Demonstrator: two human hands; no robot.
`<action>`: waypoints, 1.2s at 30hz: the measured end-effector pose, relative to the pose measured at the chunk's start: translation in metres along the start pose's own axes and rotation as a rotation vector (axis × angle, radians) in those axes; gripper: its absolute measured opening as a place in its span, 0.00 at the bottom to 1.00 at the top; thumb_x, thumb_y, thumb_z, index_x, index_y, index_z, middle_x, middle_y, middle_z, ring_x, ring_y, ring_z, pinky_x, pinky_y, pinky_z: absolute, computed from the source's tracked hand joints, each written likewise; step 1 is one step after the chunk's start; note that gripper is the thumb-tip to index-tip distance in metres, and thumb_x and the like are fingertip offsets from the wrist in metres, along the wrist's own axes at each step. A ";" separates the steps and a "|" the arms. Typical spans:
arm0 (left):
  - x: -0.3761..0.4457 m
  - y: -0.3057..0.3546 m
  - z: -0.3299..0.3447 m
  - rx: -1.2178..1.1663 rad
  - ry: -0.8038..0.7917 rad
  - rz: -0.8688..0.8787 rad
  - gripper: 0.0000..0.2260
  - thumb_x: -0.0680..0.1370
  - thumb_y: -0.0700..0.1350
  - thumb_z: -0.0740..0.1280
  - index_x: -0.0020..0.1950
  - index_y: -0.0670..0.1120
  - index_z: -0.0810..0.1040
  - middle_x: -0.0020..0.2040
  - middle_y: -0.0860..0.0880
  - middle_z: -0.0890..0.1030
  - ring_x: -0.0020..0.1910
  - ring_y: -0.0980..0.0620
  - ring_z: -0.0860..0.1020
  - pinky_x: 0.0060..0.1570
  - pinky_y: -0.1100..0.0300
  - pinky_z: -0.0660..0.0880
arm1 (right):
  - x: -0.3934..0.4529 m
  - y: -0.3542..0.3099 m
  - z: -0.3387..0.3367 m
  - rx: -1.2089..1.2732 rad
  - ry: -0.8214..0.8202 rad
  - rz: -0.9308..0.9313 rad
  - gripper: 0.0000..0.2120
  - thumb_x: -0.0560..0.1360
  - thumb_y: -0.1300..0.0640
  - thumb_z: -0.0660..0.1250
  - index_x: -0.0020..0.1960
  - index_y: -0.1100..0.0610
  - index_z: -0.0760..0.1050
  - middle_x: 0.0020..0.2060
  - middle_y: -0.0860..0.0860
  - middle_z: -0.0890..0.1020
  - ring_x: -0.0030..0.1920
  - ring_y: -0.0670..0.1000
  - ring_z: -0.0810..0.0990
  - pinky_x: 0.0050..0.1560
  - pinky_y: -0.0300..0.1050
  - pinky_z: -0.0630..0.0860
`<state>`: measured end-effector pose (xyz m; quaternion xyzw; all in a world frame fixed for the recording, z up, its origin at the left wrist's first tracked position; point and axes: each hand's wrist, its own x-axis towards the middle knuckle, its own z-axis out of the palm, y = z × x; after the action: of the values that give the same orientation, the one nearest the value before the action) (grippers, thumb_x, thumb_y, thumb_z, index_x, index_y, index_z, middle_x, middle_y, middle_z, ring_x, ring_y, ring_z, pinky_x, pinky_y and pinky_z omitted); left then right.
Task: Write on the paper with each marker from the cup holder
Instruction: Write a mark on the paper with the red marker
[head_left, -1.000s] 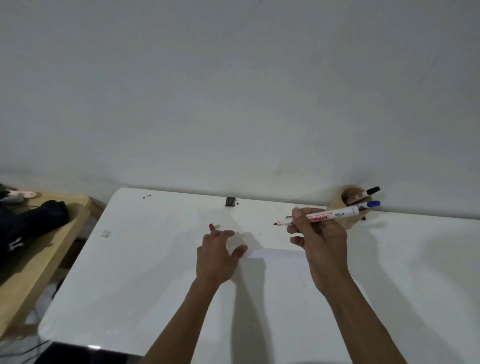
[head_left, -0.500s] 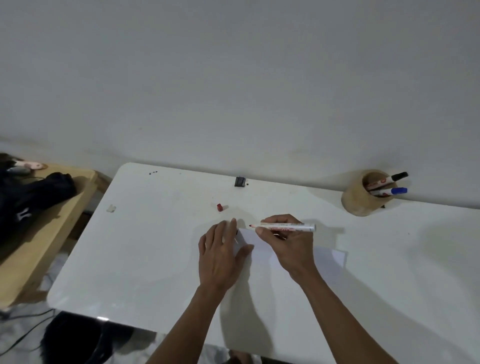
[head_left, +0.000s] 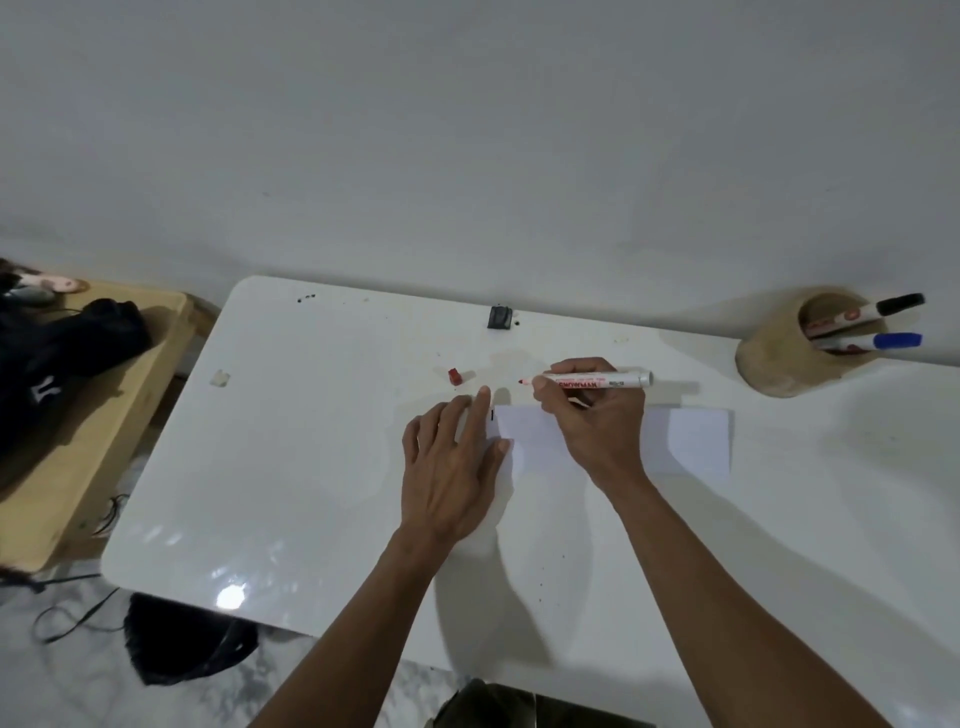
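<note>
Compared with a second ago, our right hand (head_left: 597, 415) has carried the red marker (head_left: 592, 379) away from the cup holder (head_left: 774, 358) and down to the paper (head_left: 691, 441), and our left hand (head_left: 452, 462) has moved to the paper's left edge, where it now lies flat with the fingers spread, pressing the sheet to the tabletop (head_left: 291, 441). The right hand is closed around the marker, which lies almost level, its uncapped red tip pointing left, just above the paper's far left corner and not yet touching it, as far as we can see. We judge that writing with this first marker is about to begin. The red cap (head_left: 455, 376) stands on the tabletop, left of the tip. A black-capped marker (head_left: 883, 307) and a blue-capped marker (head_left: 878, 342) wait in the cup holder, to the right of the paper. The red print on the held marker appears upside down; we cannot read it surely.
</note>
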<state>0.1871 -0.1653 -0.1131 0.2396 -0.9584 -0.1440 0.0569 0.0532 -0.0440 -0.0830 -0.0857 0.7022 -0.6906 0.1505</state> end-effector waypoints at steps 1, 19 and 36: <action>0.001 -0.001 0.000 -0.008 0.003 -0.004 0.25 0.82 0.59 0.57 0.76 0.50 0.65 0.69 0.47 0.75 0.66 0.45 0.72 0.67 0.48 0.68 | 0.002 0.001 0.002 -0.011 0.003 -0.004 0.07 0.71 0.64 0.78 0.47 0.61 0.82 0.43 0.58 0.87 0.44 0.59 0.88 0.46 0.53 0.85; 0.010 -0.001 -0.005 0.097 -0.040 -0.026 0.23 0.81 0.61 0.53 0.75 0.56 0.65 0.70 0.46 0.73 0.66 0.44 0.70 0.64 0.48 0.66 | 0.006 0.015 0.004 -0.208 -0.213 -0.114 0.06 0.70 0.61 0.80 0.45 0.58 0.84 0.39 0.52 0.87 0.38 0.46 0.86 0.37 0.36 0.80; 0.011 -0.001 -0.006 0.150 -0.045 -0.033 0.23 0.82 0.59 0.53 0.76 0.55 0.64 0.70 0.47 0.72 0.66 0.44 0.69 0.64 0.48 0.64 | 0.006 0.021 0.004 -0.303 -0.198 -0.181 0.07 0.71 0.59 0.80 0.45 0.60 0.85 0.39 0.51 0.87 0.37 0.47 0.85 0.35 0.36 0.80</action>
<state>0.1795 -0.1730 -0.1075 0.2559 -0.9634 -0.0780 0.0146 0.0508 -0.0495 -0.1049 -0.2376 0.7692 -0.5760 0.1416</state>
